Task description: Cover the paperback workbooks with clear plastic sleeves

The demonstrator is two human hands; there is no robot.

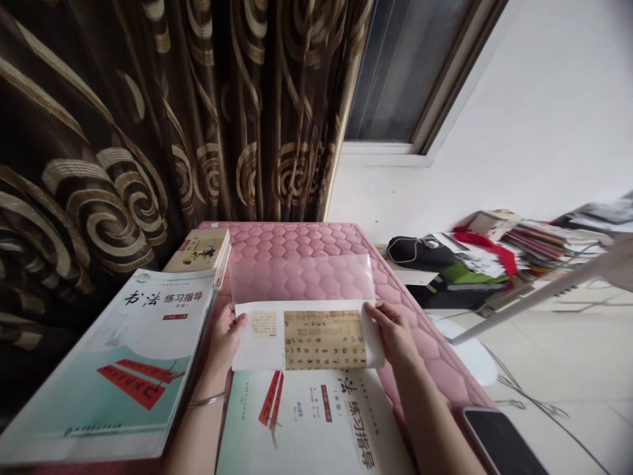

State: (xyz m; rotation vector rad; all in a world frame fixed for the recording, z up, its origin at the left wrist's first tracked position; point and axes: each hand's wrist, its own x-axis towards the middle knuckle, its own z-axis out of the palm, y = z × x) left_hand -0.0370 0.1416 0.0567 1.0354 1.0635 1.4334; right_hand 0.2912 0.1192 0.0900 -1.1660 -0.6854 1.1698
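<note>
My hands hold up a white printed sheet [257, 340] with a tan calligraphy rubbing on it, and a transparent plastic film [301, 278] rises from its far edge. My left hand [225, 340] grips the sheet's left edge, with a metal bangle [206, 400] on that wrist. My right hand [393, 333] pinches its right edge together with the film. Beneath them lies a calligraphy practice book [316, 429]. A second copy [106, 366] lies to the left, beside a smaller illustrated book [198, 252].
Everything lies on a pink quilted mat [297, 241]. A dark patterned curtain [99, 132] hangs along the left side. A black phone [499, 442] sits at the lower right corner. Beyond the mat, a heap of books and bags [534, 247] lies on the floor to the right.
</note>
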